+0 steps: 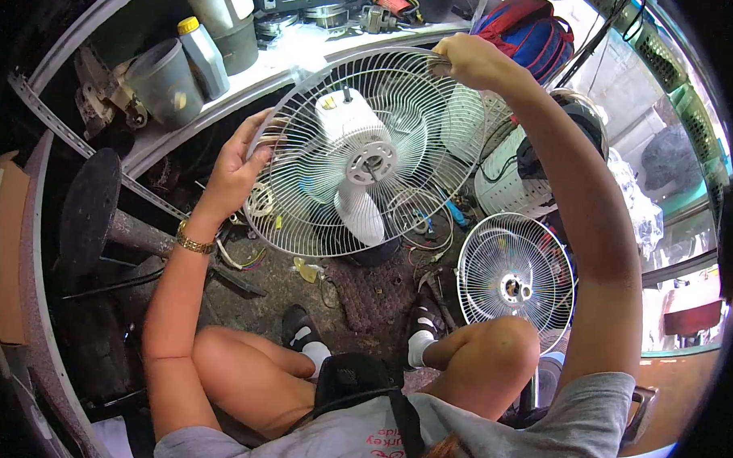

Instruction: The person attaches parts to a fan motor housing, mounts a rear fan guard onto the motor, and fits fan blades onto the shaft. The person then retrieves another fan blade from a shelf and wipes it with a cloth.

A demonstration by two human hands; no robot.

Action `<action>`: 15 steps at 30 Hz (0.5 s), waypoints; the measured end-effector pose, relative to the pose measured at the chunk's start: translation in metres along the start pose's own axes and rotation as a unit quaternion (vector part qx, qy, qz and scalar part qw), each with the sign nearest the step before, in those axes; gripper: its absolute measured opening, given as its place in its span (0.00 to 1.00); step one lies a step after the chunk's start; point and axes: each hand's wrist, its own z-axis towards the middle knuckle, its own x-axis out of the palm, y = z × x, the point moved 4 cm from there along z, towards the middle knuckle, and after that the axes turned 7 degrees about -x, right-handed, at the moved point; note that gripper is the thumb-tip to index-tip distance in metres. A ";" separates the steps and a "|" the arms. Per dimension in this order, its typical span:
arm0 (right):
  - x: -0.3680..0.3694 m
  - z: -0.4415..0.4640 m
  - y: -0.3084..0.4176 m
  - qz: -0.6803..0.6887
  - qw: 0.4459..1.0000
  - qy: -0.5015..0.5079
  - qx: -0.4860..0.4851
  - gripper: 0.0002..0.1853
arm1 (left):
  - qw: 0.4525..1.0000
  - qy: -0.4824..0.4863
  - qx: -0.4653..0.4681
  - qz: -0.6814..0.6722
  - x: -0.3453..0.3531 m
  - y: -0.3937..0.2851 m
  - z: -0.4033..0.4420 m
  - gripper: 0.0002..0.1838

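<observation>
A white wire fan grille (pixel 372 160) sits between the left hand (pixel 234 169) and right hand (pixel 479 63), the fingers of both clamped on its rim. The step looks like aligning it with the motor housing (pixel 346 115), also between the fingers; the next move likely calls for an even 2-handed grip. Below the right fingers is a 2nd grille (pixel 512 289).

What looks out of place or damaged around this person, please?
Mainly the floor: loose wires and a yellowish scrap lie strewn beyond the left shoe, which looks untidy below the wire grille held by the left hand and right hand. I see no clear spill or breakage.
</observation>
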 end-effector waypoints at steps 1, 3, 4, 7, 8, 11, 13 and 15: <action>0.000 0.002 0.000 -0.007 1.000 0.002 -0.008 0.10 | 1.000 -0.016 0.006 0.010 -0.001 0.001 -0.001 0.23; -0.001 0.004 0.000 -0.016 1.000 0.011 -0.008 0.08 | 1.000 -0.026 -0.002 -0.016 -0.003 0.000 0.000 0.23; 0.000 0.006 0.001 -0.015 1.000 0.011 -0.007 0.08 | 0.998 -0.036 -0.009 -0.042 -0.004 0.001 0.000 0.23; 0.001 0.007 0.002 -0.012 1.000 -0.009 -0.012 0.08 | 0.998 -0.056 -0.009 -0.003 -0.010 0.005 0.004 0.22; 0.003 0.007 0.002 -0.011 1.000 -0.009 -0.011 0.08 | 0.997 -0.069 -0.002 0.030 -0.011 0.006 0.006 0.22; 0.005 0.013 -0.002 -0.027 0.999 -0.018 -0.022 0.08 | 0.997 -0.073 0.011 0.029 -0.017 0.015 0.010 0.21; 0.006 0.018 -0.006 -0.036 0.999 -0.025 -0.020 0.09 | 0.997 -0.074 0.011 0.015 -0.019 0.018 0.011 0.21; 0.006 0.020 -0.007 -0.043 0.999 -0.019 -0.022 0.10 | 0.997 -0.074 0.016 0.030 -0.020 0.017 0.012 0.21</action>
